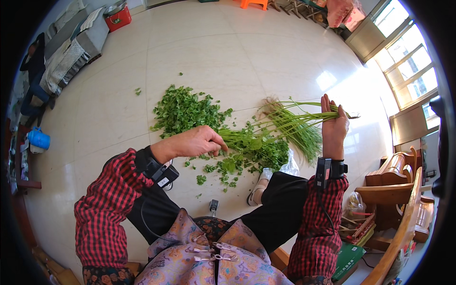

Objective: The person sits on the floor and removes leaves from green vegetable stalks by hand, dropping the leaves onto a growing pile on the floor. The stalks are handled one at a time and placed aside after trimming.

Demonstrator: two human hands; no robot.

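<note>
My right hand [336, 119], at the right, holds the root ends of several long green stems [308, 115]; their leafy ends reach down-left towards the floor. Over the leaves my left hand [199, 142] is bent at the wrist, its fingertips together; whether they pinch a leaf cannot be made out. A heap of leafy green herbs, like coriander or celery [188, 110], lies on the tiled floor beyond my left hand. More leafy stems [263, 151] lie between my hands. A bundle of thin stems with brown roots [295, 128] rests behind the held ones.
Loose leaves [201, 180] are scattered near my feet. A clear plastic bag [291, 164] lies by my sandal. Wooden furniture [388, 194] and a green box [349, 260] stand at the right. A person [35, 78] lies by a grey sofa [89, 39] at the far left.
</note>
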